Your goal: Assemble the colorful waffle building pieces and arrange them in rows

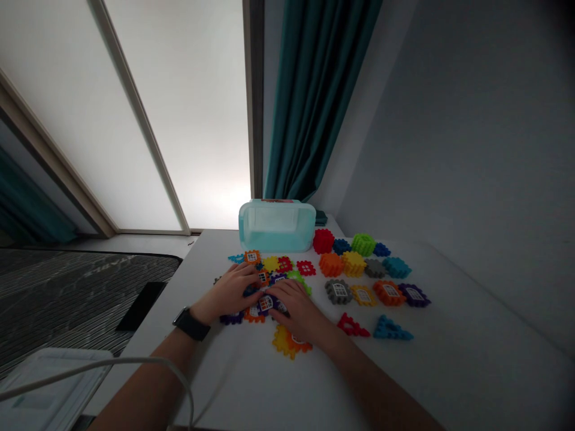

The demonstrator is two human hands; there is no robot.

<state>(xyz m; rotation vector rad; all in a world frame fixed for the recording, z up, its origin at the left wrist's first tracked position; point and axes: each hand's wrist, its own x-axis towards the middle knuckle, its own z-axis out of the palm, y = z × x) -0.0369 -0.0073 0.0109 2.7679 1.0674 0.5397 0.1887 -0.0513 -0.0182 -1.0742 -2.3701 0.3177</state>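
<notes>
My left hand (229, 293), with a black watch (191, 324) on its wrist, lies over a cluster of colourful plastic gear-edged building pieces. My right hand (299, 310) rests beside it on the same cluster, and the fingertips of both hands nearly meet over a purple window piece (266, 304). Below my right hand lies a yellow and orange pile of pieces (285, 342). To the right stand rows of separate pieces, including a grey window piece (338, 291), a red triangular piece (351, 326) and a blue triangular piece (390, 330). My hands hide part of the cluster.
A pale blue translucent plastic box (277, 226) stands at the far end of the white table (449, 353). The table's left edge (157, 335) drops to a dark patterned floor. A white flat object (49, 383) with a white cable (135, 361) lies lower left.
</notes>
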